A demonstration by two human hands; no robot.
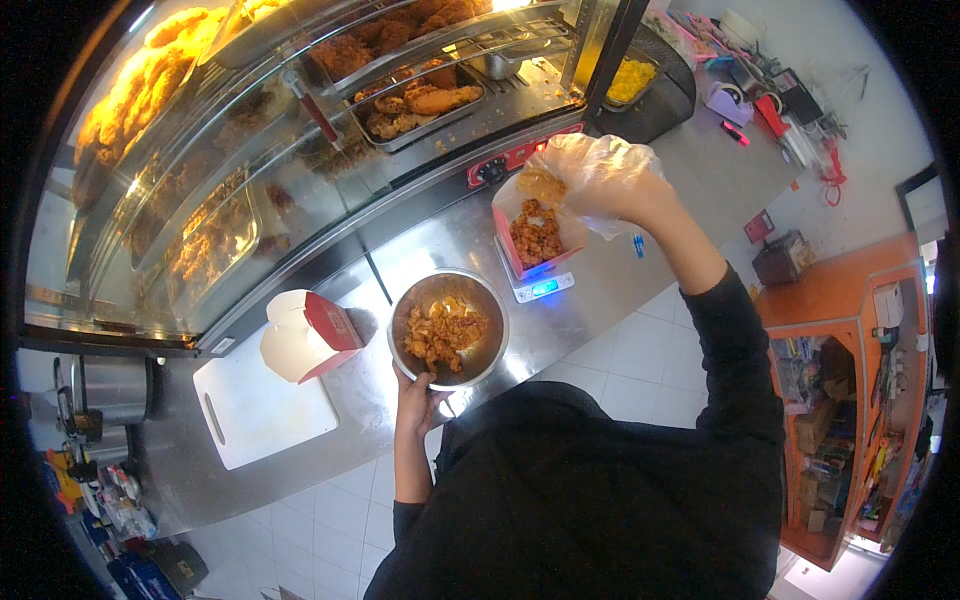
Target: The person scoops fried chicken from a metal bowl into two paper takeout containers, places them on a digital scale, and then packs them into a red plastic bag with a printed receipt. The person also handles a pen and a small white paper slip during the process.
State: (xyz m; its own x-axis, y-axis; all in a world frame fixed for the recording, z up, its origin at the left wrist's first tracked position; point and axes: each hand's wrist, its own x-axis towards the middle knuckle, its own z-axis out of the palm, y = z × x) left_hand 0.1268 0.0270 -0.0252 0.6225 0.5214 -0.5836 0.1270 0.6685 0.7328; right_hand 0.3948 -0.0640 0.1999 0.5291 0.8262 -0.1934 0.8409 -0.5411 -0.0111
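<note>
My left hand [416, 400] grips the near rim of a round metal bowl [500, 312]. Small fried chicken pieces [445, 332] lie in that bowl. To the right, a red-and-white paper box [568, 247] sits open on a small digital scale [545, 288] with a lit display, and more browned chicken pieces [537, 235] are inside it. My right hand [600, 178], in a clear plastic glove, is bent over the box's far side with its fingers drawn together. A golden-brown patch shows under the fingertips; the crinkled glove hides what they hold.
A second open paper box [330, 335] stands by a white cutting board [265, 405] on the steel counter [375, 420]. Behind runs a glass heated display case [300, 245] with fried chicken on trays. A dark mesh container [665, 85] and an orange cabinet [840, 310] are at right.
</note>
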